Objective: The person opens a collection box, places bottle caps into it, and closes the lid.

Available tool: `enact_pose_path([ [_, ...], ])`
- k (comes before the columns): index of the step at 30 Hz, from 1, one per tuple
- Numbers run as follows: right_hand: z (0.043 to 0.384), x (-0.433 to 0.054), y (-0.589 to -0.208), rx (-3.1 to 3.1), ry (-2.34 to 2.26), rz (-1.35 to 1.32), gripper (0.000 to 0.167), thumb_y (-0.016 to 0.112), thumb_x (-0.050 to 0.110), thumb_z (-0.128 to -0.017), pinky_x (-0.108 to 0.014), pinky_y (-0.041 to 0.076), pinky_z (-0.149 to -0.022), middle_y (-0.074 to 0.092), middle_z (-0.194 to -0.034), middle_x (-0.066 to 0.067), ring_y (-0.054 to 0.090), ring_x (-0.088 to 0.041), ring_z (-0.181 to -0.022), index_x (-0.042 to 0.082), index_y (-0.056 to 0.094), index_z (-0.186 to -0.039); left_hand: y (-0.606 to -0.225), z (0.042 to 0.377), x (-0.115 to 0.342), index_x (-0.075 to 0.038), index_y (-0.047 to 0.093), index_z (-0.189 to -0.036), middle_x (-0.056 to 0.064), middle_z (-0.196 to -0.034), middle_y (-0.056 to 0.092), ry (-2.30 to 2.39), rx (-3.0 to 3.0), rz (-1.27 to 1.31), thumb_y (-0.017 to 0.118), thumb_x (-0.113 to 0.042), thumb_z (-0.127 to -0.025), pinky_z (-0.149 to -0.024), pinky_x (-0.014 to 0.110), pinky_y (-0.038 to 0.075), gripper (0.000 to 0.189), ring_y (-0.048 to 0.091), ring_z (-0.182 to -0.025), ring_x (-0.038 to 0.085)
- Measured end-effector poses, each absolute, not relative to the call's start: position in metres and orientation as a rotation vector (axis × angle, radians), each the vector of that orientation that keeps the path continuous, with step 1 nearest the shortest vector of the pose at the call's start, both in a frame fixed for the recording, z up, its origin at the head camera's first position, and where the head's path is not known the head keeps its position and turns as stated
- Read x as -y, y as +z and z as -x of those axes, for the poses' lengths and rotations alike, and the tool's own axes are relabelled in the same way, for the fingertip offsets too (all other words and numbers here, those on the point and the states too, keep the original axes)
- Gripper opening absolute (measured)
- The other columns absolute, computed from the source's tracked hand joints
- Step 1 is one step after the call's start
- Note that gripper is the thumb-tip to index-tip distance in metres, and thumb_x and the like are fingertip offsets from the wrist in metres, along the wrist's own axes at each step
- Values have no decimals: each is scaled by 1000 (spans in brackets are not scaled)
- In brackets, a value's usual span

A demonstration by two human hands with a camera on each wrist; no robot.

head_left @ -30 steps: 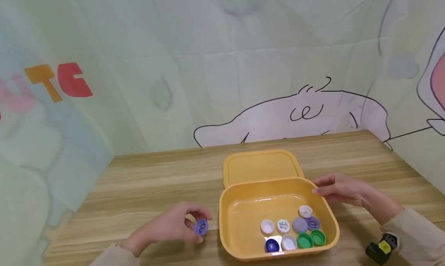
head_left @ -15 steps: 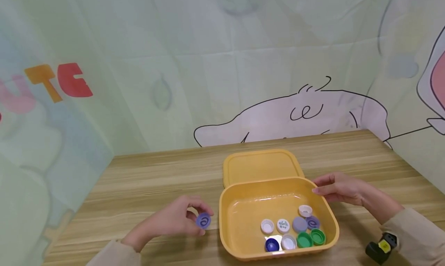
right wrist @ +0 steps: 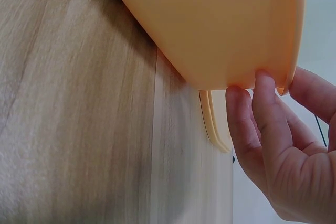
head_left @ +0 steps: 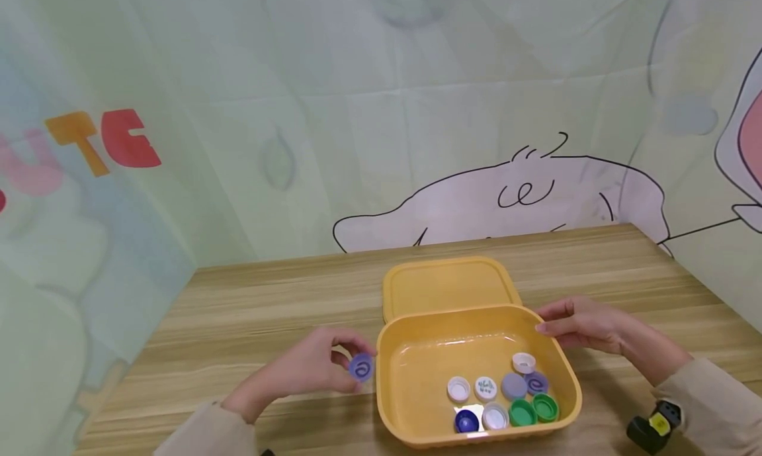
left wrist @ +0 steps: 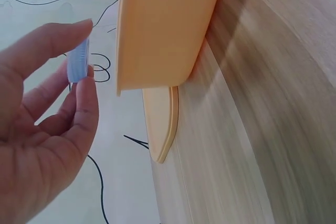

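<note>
Between thumb and fingers, my left hand pinches a light purple bottle cap with a dark swirl on its face. In the left wrist view the ridged side of that cap shows, just apart from the box wall. My right hand grips the far right corner of a yellow plastic box. In the right wrist view its fingertips press the outer wall and the thumb lies at the rim. Inside the box lie several caps: white, purple, green and dark blue.
A yellow lid lies behind the box, partly hidden by it. Both rest on a wood-grain table. A printed cloth backdrop rises along the table's back and sides. A black device with a yellow patch sits at the right cuff.
My left hand has risen slightly and moved right toward the box with the purple cap, turning the swirl face more to the front. The right hand and the box stay in place.
</note>
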State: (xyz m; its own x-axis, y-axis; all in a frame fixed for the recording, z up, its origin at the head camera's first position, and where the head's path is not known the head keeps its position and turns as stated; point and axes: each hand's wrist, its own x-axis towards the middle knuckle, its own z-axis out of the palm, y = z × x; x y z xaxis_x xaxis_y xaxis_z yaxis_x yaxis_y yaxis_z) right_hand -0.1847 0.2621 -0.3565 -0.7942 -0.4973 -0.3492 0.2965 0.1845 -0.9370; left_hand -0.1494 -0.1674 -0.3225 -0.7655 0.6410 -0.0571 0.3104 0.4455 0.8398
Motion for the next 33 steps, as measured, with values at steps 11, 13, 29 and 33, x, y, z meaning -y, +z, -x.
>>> enact_pose_path([
  [11,185,-263,-356,-1857,-1666,190,41,62,10,-89,-37,51,-84,65,-109,-10,64,-20,-94,-10,52,-124,-318,152,156,-1,65,-101,5,-93,61,1303,-2299,-762,79,-4,-67,-74,24,51,37,56,-84,19],
  [13,185,-263,-356,-1857,-1666,191,41,62,10,-89,-37,51,-84,65,-109,-10,64,-20,-94,-10,52,-124,-317,153,153,-1,66,-101,5,-93,61,1296,-2306,-776,79,-4,-67,-74,24,51,37,56,-84,18],
  [29,185,-262,-357,-1873,-1654,182,44,62,10,-89,-37,51,-84,64,-110,-10,64,-20,-94,-12,49,-125,-318,162,136,-6,68,-97,3,-88,61,1259,-2304,-816,79,-4,-68,-74,25,51,31,56,-83,17],
  [33,185,-262,-357,-1874,-1654,183,44,62,9,-89,-37,51,-84,64,-110,-11,64,-20,-94,-13,49,-125,-318,165,132,-6,67,-97,2,-88,60,1246,-2316,-848,79,-3,-68,-75,25,52,32,56,-83,17],
])
